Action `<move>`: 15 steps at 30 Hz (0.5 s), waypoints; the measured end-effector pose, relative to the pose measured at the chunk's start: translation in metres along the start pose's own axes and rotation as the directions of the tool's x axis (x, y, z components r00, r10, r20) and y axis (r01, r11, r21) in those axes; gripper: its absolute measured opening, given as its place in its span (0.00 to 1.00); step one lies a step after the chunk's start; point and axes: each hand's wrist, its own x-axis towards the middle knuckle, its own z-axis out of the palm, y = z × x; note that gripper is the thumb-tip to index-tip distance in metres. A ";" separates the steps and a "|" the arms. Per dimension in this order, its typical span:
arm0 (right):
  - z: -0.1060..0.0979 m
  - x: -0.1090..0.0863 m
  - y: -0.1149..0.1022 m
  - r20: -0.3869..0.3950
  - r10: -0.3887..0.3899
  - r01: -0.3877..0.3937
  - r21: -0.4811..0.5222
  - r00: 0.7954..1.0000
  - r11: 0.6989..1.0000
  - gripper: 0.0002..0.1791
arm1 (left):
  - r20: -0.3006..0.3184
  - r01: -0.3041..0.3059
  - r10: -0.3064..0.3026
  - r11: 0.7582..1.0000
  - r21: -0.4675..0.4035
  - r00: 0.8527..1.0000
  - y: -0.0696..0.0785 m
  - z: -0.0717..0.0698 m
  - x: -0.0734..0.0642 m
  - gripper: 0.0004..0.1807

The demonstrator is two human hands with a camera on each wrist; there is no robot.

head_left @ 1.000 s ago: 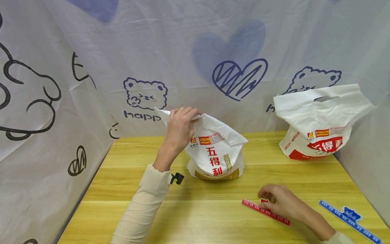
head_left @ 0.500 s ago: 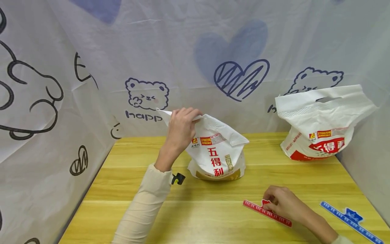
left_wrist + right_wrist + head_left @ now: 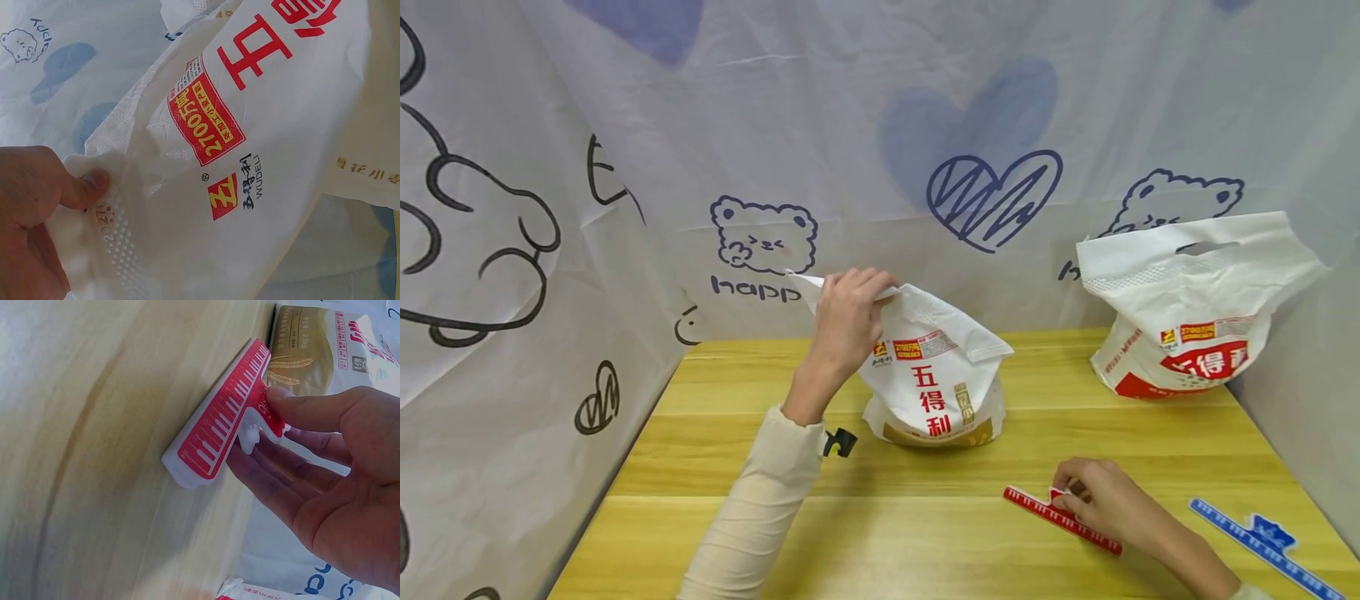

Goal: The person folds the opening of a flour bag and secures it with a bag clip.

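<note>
My left hand (image 3: 846, 321) grips the folded top edge of a white flour bag (image 3: 940, 358) standing on the table. In the left wrist view the thumb presses on the bag's pale top band (image 3: 115, 244), and the fingers behind it are hidden. My right hand (image 3: 1108, 504) pinches the handle tab of a long red bag clip (image 3: 225, 412) with a piano-key pattern. The thumb lies on the tab's printed face, with the other fingers behind and below it. The clip's bar stands tilted close over the wood in the right wrist view.
A blue bag clip (image 3: 1272, 533) of the same shape lies to the right of my right hand. Farther back on the right stands a second white flour bag (image 3: 1198, 287) with a cut-out handle. Printed cloth (image 3: 865, 150) hangs behind and beside the wooden table (image 3: 715, 467).
The right hand's fingers have closed from a looser pose over the red clip to a pinch on its tab, and the clip has shifted slightly and tilted. The left hand stays on the bag top.
</note>
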 end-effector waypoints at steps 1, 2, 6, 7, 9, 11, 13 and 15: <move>0.000 0.000 0.000 -0.002 0.004 -0.004 -0.005 1.000 1.000 0.06 | 0.000 0.000 0.000 1.000 -0.001 1.000 0.000 0.000 0.000 0.09; -0.001 0.000 0.000 -0.003 0.009 -0.009 -0.009 1.000 1.000 0.06 | 0.001 0.000 0.000 1.000 -0.002 1.000 0.000 0.000 0.000 0.09; -0.002 0.001 -0.001 -0.010 0.011 -0.011 -0.017 1.000 1.000 0.06 | 0.004 0.002 -0.002 1.000 -0.007 1.000 -0.001 0.000 -0.001 0.09; -0.002 0.001 -0.002 -0.013 0.012 -0.012 -0.018 1.000 1.000 0.06 | 0.004 0.003 -0.003 1.000 -0.010 1.000 -0.001 0.000 -0.001 0.09; -0.003 0.001 -0.003 -0.019 0.000 -0.001 -0.023 1.000 1.000 0.06 | 0.004 0.004 -0.004 1.000 -0.013 1.000 -0.001 0.000 -0.001 0.09; -0.005 0.002 -0.004 -0.031 -0.010 0.009 -0.037 0.999 0.999 0.06 | 0.004 0.004 -0.004 1.000 -0.014 1.000 -0.001 0.000 -0.001 0.09; -0.006 0.002 -0.005 -0.042 -0.018 0.016 -0.054 0.999 0.998 0.07 | 0.002 0.002 -0.002 1.000 -0.013 1.000 -0.002 0.000 -0.001 0.08; -0.008 0.003 -0.006 -0.057 -0.029 0.025 -0.074 0.998 0.997 0.09 | 0.000 0.001 -0.001 1.000 -0.010 1.000 -0.002 0.000 -0.001 0.08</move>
